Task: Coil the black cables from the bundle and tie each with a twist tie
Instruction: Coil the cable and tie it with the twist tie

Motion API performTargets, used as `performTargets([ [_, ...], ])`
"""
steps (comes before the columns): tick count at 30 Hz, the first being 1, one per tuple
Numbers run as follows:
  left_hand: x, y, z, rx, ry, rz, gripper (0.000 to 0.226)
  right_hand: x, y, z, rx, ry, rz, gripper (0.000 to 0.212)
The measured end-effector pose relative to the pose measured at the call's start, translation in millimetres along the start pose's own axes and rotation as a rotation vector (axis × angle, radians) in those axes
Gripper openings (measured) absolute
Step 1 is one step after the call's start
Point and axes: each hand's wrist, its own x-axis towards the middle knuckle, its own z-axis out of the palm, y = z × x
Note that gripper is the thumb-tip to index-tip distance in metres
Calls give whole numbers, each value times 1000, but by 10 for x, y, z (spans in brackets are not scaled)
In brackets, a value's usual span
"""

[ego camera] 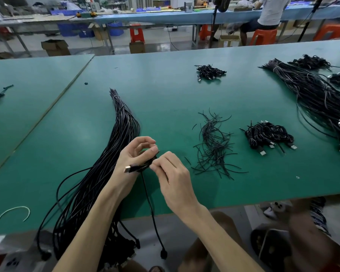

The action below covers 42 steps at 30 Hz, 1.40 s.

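Left hand (133,156) curls round a few short loops of one black cable (143,166), low in the middle of the frame, with the metal USB plug (127,169) poking out toward the left. My right hand (175,173) pinches the same loops from the right side, thumb and forefinger closed on the strands. From there a long tail drops over the near edge of the green table (165,95) to its end plug (163,254) at the bottom of the frame. So I judge the coiling only begun: most of the length is not yet wound.

Just left of my hands lies the bundle (106,163) I draw from, running from the lower left up to its bound tip at centre. To the right, near my right hand, sits the loose scatter of twist ties (214,148). Further right is a heap of finished coils (269,136), and a smaller heap (210,72) lies toward the upper centre.

Next I need to feed the tail up in even loops while my left hand keeps them flat. Then I can reach right for one tie.
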Motion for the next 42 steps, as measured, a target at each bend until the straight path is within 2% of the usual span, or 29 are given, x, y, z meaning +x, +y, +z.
performTargets([
  [2,11,9,0,-20,-45,-28,27,5,-4,-23,66,26,49,16],
  [5,-2,-9,48,172,-36,37,10,44,36,-90,185,75,178,15],
  [8,-33,-47,133,390,-93,113,16,72,86,-134,246,132,321,19],
  [11,-73,-28,182,494,-101,111,17,85,146,-145,270,200,430,20],
  [13,-94,-11,186,517,-97,104,15,89,178,-135,283,218,483,20],
  [17,-116,12,166,397,-50,90,42,91,229,-117,301,230,549,21],
  [19,-129,14,150,329,-77,59,46,98,242,-114,317,217,576,21],
  [23,-117,-23,128,278,-148,44,41,110,237,-109,274,153,564,22],
  [27,-102,15,94,90,-182,76,45,97,188,-110,221,68,515,19],
  [29,-90,36,94,73,-193,85,45,92,152,-93,202,11,461,20],
  [32,-80,61,85,143,-82,97,45,85,109,-68,159,-19,347,16],
  [34,-74,64,74,292,-1,141,45,69,70,-54,142,-31,267,16],
  [36,-69,60,91,407,14,146,53,48,38,-45,130,-13,207,17],
  [40,-53,73,135,457,12,70,66,49,57,-99,204,121,242,19],
  [42,-49,70,166,449,6,34,61,59,85,-130,231,169,294,19],
])
